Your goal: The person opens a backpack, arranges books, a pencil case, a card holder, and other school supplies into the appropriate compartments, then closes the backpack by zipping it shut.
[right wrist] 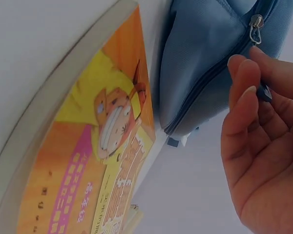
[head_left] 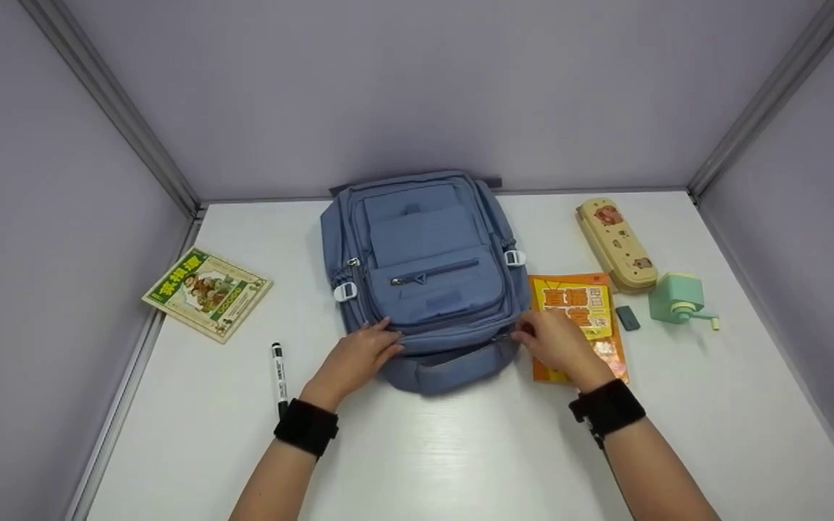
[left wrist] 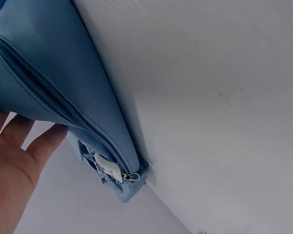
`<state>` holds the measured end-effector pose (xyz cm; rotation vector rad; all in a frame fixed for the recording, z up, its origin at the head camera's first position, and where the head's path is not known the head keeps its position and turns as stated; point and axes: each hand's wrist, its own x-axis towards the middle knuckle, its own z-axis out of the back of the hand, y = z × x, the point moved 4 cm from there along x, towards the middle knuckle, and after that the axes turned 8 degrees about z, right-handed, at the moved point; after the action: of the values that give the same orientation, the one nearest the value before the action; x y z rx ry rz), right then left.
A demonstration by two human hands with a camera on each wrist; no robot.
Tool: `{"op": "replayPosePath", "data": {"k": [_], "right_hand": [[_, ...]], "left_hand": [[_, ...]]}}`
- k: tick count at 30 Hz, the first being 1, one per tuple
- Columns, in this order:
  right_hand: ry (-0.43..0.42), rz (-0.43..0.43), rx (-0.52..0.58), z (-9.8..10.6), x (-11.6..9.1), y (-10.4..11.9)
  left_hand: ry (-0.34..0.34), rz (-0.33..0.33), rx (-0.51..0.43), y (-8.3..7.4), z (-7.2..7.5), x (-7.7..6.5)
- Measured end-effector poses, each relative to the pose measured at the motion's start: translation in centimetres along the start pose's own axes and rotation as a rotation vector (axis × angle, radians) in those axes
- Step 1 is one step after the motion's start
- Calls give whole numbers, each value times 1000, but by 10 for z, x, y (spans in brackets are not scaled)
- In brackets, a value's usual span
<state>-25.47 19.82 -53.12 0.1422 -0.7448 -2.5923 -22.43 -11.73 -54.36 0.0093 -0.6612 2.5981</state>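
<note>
Counted on one white worktop (head_left: 424, 456): one blue backpack (head_left: 424, 239) fitted with two white buckles (head_left: 345, 291) (head_left: 515, 258); two books, one green-covered book (head_left: 207, 293) and one orange-covered book (head_left: 596, 299); one marker pen (head_left: 279, 376); one pencil case (head_left: 616, 246); one green box with a crank (head_left: 677, 293); and one small dark block (head_left: 628, 318). Two hands are pictured, one left hand (head_left: 355, 358) and one right hand (head_left: 554, 344), along with two black wristbands (head_left: 306, 427) (head_left: 609, 412), one per wrist.
</note>
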Motion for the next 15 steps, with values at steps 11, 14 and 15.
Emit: {"op": "replayPosePath", "data": {"k": [11, 14, 15], "right_hand": [[-40, -100, -136, 20, 0, -27], [-14, -134, -126, 16, 0, -33], [3, -144, -106, 14, 0, -34]], "left_hand": [[-6, -46, -24, -1, 2, -2], [-21, -80, -3, -3, 4, -2], [-34, -94, 9, -4, 4, -1]]}}
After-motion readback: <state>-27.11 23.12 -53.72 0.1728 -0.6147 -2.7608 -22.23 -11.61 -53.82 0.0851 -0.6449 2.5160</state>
